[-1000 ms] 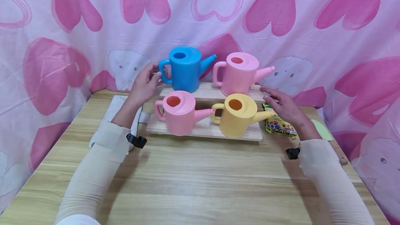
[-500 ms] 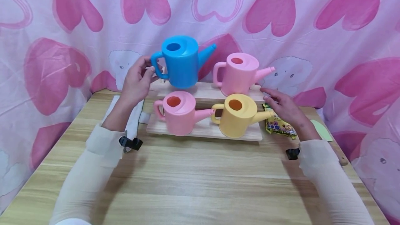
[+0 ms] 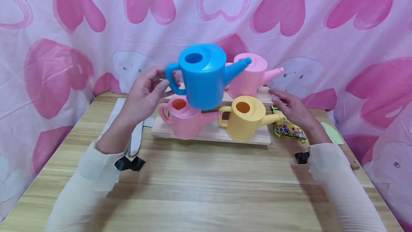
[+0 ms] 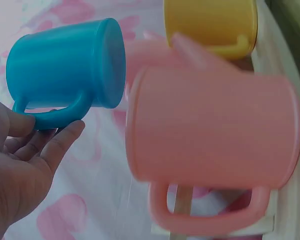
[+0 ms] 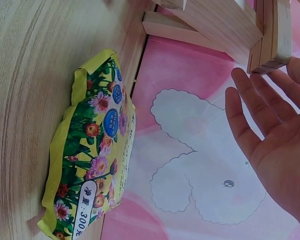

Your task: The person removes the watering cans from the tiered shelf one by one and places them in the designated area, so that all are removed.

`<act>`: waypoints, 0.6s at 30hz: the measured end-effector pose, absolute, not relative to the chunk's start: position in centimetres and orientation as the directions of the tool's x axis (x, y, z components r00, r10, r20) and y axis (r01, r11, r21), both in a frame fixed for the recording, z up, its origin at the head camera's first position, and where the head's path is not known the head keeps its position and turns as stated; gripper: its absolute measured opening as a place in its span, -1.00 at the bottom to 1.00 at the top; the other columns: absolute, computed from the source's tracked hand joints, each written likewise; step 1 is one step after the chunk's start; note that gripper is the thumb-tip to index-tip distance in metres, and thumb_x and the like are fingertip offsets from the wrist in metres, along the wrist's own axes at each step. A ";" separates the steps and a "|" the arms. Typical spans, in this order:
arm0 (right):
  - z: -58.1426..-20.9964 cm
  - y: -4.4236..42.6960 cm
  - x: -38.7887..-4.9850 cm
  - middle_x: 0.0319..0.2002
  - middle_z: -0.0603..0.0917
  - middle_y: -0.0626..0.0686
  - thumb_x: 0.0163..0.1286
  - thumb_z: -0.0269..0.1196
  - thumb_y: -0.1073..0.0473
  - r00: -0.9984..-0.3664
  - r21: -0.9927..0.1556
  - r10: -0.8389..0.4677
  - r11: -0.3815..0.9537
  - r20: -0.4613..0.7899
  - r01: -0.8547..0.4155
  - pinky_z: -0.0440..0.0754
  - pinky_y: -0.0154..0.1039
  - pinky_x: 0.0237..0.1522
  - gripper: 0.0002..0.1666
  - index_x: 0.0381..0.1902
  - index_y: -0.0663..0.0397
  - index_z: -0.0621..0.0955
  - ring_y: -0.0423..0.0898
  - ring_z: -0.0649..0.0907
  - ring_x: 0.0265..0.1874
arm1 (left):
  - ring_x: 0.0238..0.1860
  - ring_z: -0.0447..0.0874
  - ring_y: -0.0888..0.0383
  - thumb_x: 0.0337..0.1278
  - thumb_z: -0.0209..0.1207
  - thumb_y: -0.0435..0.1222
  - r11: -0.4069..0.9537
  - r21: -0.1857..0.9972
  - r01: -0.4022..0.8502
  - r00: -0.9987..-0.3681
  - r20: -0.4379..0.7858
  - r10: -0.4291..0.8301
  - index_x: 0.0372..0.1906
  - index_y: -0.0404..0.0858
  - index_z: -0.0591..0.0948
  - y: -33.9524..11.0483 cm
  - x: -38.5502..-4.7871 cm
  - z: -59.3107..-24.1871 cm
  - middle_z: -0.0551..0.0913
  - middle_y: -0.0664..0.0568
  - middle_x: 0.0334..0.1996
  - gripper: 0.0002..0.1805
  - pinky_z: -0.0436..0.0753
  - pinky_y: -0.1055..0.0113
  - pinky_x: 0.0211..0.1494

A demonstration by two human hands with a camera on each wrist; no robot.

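Note:
My left hand (image 3: 143, 97) grips the handle of a blue watering can (image 3: 206, 81), held upright in the air above a two-tier wooden stand (image 3: 210, 134). In the left wrist view the fingers curl at the can's handle (image 4: 60, 118). On the lower tier stand a pink watering can (image 3: 186, 126), partly hidden behind the blue one, and a yellow watering can (image 3: 243, 124). Another pink watering can (image 3: 246, 81) is on the upper tier. My right hand (image 3: 296, 112) rests its fingertips at the right end of that tier, fingers mostly straight in the right wrist view.
A yellow flower-printed packet (image 3: 289, 131) lies right of the stand. A pale green flat piece (image 3: 332, 133) and a wooden handle (image 3: 354, 164) are farther right. A white cloth (image 3: 136, 139) lies at left. A pink heart-patterned curtain (image 3: 186, 6) hangs behind the table.
The left hand has lifted the blue watering can off the upper tier and brought it nearer and to the right, over the front pink can. The right hand has stayed in place.

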State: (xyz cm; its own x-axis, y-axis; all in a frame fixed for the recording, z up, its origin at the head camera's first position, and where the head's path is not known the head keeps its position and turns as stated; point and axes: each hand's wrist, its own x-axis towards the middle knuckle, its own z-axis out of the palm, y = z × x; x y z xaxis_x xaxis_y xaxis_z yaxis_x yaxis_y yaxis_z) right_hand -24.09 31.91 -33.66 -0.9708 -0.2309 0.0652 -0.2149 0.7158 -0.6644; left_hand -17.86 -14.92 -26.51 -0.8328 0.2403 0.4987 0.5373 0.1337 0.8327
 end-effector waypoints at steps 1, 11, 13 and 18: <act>-33.6 31.9 -24.1 0.56 0.25 0.18 0.63 0.04 -0.19 -0.971 -0.664 -0.230 0.717 0.064 -0.213 0.36 0.37 0.32 -0.31 0.60 -0.17 0.29 0.34 0.31 0.44 | 0.09 0.69 -0.04 0.53 0.08 -0.42 0.122 0.834 0.538 -0.829 0.497 0.258 0.33 -0.36 0.47 -14.7 -17.6 -26.6 0.65 -0.09 0.07 -0.63 0.69 0.17 0.09; -33.6 32.0 -24.1 0.55 0.25 0.18 0.64 0.02 -0.22 -0.973 -0.666 -0.222 0.716 0.066 -0.209 0.32 0.43 0.31 -0.30 0.61 -0.16 0.28 0.36 0.28 0.46 | 0.06 0.70 -0.10 0.48 0.08 -0.54 -0.017 0.884 0.468 -0.799 0.431 0.419 0.32 -0.39 0.49 -11.6 -14.3 -27.8 0.63 -0.15 0.04 -0.61 0.71 0.04 0.06; -33.6 32.1 -24.1 0.57 0.24 0.16 0.64 0.02 -0.22 -0.974 -0.673 -0.220 0.711 0.058 -0.201 0.27 0.48 0.31 -0.30 0.61 -0.18 0.28 0.36 0.23 0.49 | 0.07 0.70 -0.07 0.47 0.09 -0.53 -0.008 0.885 0.466 -0.790 0.421 0.446 0.30 -0.37 0.50 -10.9 -13.8 -28.4 0.65 -0.12 0.06 -0.62 0.71 0.05 0.07; -33.8 32.2 -24.0 0.57 0.23 0.13 0.62 0.06 -0.21 -0.969 -0.716 -0.241 0.666 0.060 -0.210 0.35 0.46 0.27 -0.30 0.61 -0.22 0.27 0.37 0.26 0.47 | 0.08 0.69 0.00 0.45 0.15 -0.50 -0.020 0.903 0.429 -0.776 0.379 0.504 0.35 -0.30 0.50 -9.0 -12.7 -30.6 0.64 -0.08 0.14 -0.57 0.72 0.09 0.08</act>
